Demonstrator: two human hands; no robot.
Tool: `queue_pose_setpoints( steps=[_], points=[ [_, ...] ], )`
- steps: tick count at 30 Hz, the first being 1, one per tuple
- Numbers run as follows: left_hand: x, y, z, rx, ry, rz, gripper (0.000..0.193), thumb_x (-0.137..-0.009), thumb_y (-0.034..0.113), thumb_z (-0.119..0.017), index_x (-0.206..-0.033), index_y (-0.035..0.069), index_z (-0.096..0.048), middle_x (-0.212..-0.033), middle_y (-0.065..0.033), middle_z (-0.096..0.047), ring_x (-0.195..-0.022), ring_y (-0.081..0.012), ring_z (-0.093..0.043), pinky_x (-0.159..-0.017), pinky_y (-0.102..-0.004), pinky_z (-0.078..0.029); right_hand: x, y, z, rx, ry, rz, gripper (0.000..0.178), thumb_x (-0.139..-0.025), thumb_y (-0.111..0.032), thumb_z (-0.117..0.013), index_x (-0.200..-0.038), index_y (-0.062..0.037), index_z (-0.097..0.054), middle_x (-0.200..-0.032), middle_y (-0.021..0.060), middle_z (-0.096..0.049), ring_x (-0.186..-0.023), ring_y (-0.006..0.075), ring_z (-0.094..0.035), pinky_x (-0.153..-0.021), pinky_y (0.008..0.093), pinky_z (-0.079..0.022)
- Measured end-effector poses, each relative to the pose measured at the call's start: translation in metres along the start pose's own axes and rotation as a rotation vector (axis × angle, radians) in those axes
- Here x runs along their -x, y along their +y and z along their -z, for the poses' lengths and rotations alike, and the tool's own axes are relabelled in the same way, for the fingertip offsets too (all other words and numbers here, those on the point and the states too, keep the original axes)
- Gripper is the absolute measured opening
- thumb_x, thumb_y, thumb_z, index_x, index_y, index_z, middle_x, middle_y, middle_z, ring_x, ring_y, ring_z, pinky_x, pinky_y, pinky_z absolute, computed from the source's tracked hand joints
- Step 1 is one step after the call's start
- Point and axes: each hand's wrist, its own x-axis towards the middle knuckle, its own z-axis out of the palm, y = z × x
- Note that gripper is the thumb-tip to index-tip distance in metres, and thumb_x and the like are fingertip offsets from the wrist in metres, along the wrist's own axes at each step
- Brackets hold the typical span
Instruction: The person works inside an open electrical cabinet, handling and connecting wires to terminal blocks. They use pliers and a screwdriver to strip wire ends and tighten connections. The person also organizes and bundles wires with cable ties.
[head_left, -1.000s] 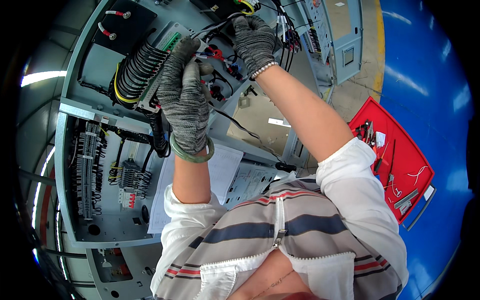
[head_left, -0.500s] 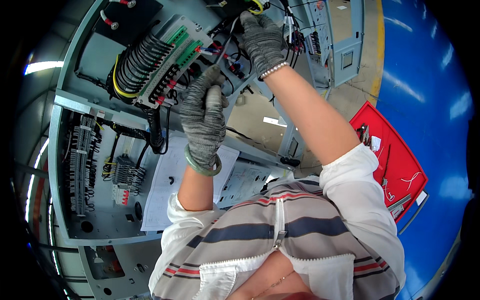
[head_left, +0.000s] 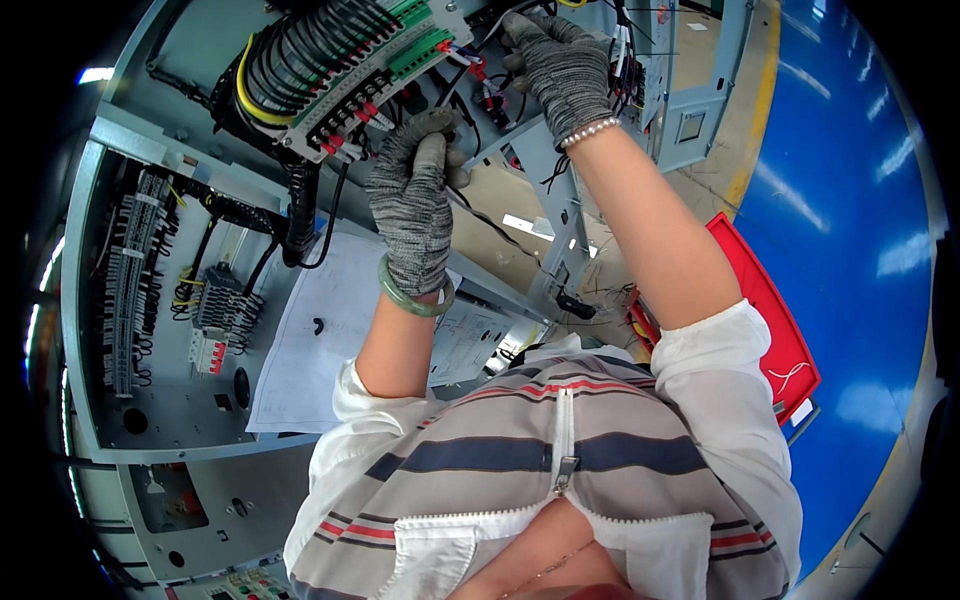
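Here, between left hand and right hand, runs a grey cable — grips unclear.

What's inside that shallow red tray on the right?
Inside the shallow red tray, thin white curved strands lie near its lower end. The bare right forearm and white fabric sleeve hide much of the rest, so whatever lies behind them cannot be seen.
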Motion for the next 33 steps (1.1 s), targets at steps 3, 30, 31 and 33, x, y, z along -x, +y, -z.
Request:
queue_pose_setpoints(
  steps=[3, 30, 31, 33],
  points=[
    [-0.003, -0.008, 0.0, 0.081, -0.023, 0.038, 0.015, -0.091, 0.003, -0.05, -0.103, 0.002, -0.058, -0.101, -0.0098, -0.063, -0.072, -0.0106, -0.06, -0.063, -0.0227, -0.053, -0.003, -0.004, -0.005, -0.234, -0.104, -0.078, 0.021, -0.085, -0.026, -0.062, -0.092, -0.0067, -0.064, -0.064, 0.005, -0.059, -0.051, 0.0166, -0.054, -0.045, 0.0286, -0.043],
    [0.012, 0.009, 0.03, -0.046, 0.085, 0.141, 0.026, -0.089, 0.023, -0.059, -0.1, 0.0, -0.064, -0.075, -0.0062, -0.064, -0.057, -0.0068, -0.052, -0.05, -0.022, -0.044, -0.001, -0.017, -0.016, -0.019, -0.108, -0.121, 0.017, -0.087, -0.024, -0.057, -0.084, -0.0071, -0.057, -0.059, 0.0057, -0.057, -0.041, 0.0162, -0.054, -0.034, 0.0286, -0.041],
    [0.012, 0.005, 0.031, 0.053, 0.096, 0.15, 0.023, -0.09, 0.021, -0.058, -0.101, 0.001, -0.063, -0.078, -0.0074, -0.065, -0.055, -0.0059, -0.049, -0.048, -0.0216, -0.042, 0.002, -0.018, -0.017, -0.017, -0.117, -0.142, 0.017, -0.087, -0.023, -0.057, -0.085, -0.0067, -0.057, -0.06, 0.0058, -0.057, -0.041, 0.0161, -0.054, -0.034, 0.0282, -0.041],
    [0.011, -0.002, 0.032, 0.224, 0.123, 0.216, 0.022, -0.091, 0.02, -0.057, -0.102, 0.002, -0.062, -0.082, -0.0083, -0.065, -0.056, -0.0059, -0.048, -0.048, -0.0211, -0.042, 0.002, -0.015, -0.015, 0.104, -0.201, -0.155, 0.017, -0.087, -0.024, -0.059, -0.089, -0.0065, -0.059, -0.063, 0.0054, -0.059, -0.042, 0.0142, -0.053, -0.034, 0.0257, -0.04]
  ],
)
